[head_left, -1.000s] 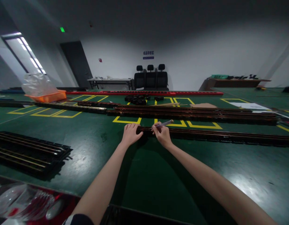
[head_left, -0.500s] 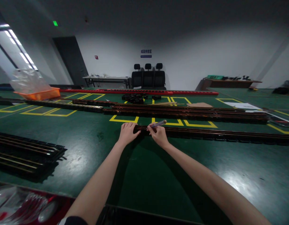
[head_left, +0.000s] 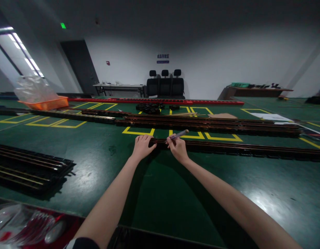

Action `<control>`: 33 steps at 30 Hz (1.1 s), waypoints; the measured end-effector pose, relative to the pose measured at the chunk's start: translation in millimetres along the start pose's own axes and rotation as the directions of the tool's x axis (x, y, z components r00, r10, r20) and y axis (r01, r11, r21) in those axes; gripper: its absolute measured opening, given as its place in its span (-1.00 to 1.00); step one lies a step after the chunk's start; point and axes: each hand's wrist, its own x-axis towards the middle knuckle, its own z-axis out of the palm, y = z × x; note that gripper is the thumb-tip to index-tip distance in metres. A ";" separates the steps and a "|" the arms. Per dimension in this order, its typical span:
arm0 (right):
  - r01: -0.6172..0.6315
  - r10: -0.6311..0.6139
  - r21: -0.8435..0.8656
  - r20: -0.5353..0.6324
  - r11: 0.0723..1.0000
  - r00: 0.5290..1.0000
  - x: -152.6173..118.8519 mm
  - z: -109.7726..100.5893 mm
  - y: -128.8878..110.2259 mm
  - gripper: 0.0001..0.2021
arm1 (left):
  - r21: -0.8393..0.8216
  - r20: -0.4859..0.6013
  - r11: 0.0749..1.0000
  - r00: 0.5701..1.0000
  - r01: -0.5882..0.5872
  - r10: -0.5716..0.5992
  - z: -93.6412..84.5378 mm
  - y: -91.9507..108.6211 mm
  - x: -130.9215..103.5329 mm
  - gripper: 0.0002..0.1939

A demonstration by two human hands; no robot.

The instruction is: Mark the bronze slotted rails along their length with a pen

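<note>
A long dark rail with copper-coloured strips (head_left: 227,148) lies across the green table (head_left: 97,152). My left hand (head_left: 143,147) grips its left end, thumb on the near side and fingers over the far side. Just to the right, my right hand (head_left: 178,148) is closed around a pen-like tool (head_left: 181,134). The tool slants, its thick end up to the right and its thin tip down at the rail. What the tip touches is too small to tell.
Beyond the rail lies a bundle of similar rails (head_left: 206,125). More dark rails (head_left: 27,167) lie at the left. An orange tray (head_left: 49,103) with clear plastic bags stands back left. Clear plastic items (head_left: 27,223) are at the near left edge.
My right hand and the tool have shifted slightly to the right along the rail. My left hand keeps its place at the rail's end. The whole view has moved a little.
</note>
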 end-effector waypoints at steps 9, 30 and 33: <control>-0.007 0.006 -0.005 -0.006 1.000 1.000 -0.6 1.4 0.2 -0.62 | -0.008 0.010 1.000 1.000 0.007 -0.007 -2.1 0.9 -0.4 -0.67; -0.018 0.018 0.003 0.006 1.000 1.000 -1.0 0.1 -1.9 -0.67 | -0.014 -0.007 1.000 1.000 0.008 -0.008 -2.4 5.7 -0.5 -0.70; -0.007 0.007 -0.005 0.016 1.000 1.000 -1.0 -0.4 -2.8 -0.67 | -0.018 -0.005 1.000 1.000 -0.006 0.006 -1.3 6.7 -0.3 -0.71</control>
